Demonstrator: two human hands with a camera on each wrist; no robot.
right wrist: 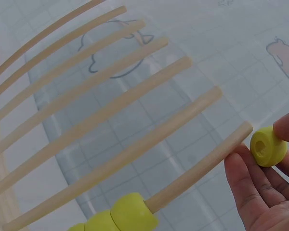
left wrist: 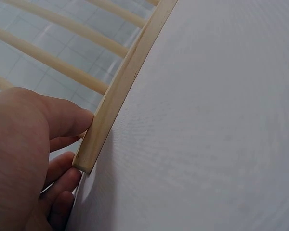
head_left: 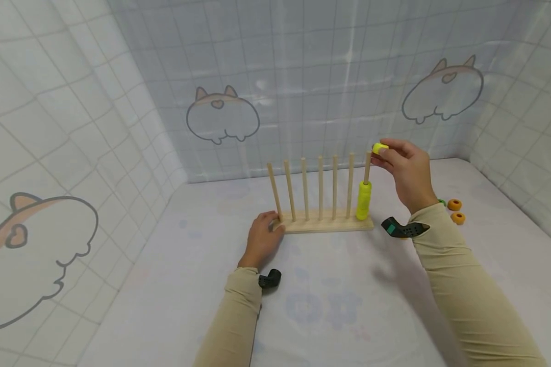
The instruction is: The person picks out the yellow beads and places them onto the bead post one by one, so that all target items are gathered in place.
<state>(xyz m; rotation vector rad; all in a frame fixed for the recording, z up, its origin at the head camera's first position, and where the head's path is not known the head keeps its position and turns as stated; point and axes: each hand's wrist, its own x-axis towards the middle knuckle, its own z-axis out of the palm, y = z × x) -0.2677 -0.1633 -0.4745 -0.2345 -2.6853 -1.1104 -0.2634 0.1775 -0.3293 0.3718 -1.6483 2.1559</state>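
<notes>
A wooden rack with several upright pegs stands on the table. Its rightmost peg carries a stack of yellow beads. My right hand pinches one yellow bead between thumb and fingers, just beside the tip of that peg; the bead's hole faces the peg in the right wrist view. Some of the right fingers lie close to the peg tip. At the rack's left end, my left hand grips the base, with the thumb on its near edge and fingers behind and below.
Orange beads and part of a green bead lie on the table right of the rack, partly behind the right wrist. Tiled-pattern sheeting with cartoon drawings rises behind and at both sides.
</notes>
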